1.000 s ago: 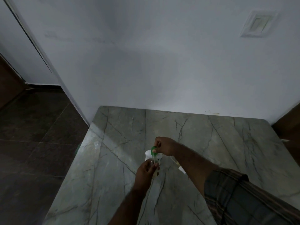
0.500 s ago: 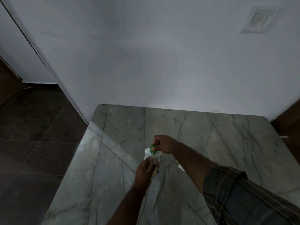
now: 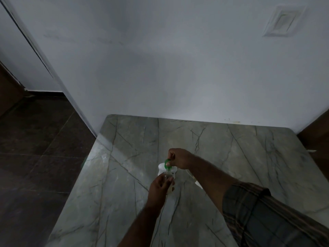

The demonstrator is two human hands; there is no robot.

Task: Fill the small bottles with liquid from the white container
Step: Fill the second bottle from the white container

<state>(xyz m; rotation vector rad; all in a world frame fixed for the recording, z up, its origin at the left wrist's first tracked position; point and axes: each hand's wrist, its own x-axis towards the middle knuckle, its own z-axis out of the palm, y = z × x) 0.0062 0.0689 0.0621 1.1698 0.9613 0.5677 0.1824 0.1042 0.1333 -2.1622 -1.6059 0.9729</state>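
Note:
My left hand [image 3: 160,187] grips a small clear bottle [image 3: 168,177] above the marble tabletop [image 3: 128,157]. Just above it, my right hand [image 3: 178,158] pinches a green cap [image 3: 167,162] at the bottle's mouth. A white container [image 3: 162,168] stands right behind the bottle, mostly hidden by both hands. Whether the cap is on the bottle or off it cannot be told in the dim light.
The grey wall [image 3: 178,68] closes off the table's far edge. Dark floor tiles [image 3: 35,148] lie beyond the table's left edge. A pale object [image 3: 198,184] peeks out under my right forearm. A wall plate [image 3: 283,22] sits high on the right.
Both hands stay together at the bottle and cap; only the camera has shifted slightly. No clear turn or lift of the cap shows.

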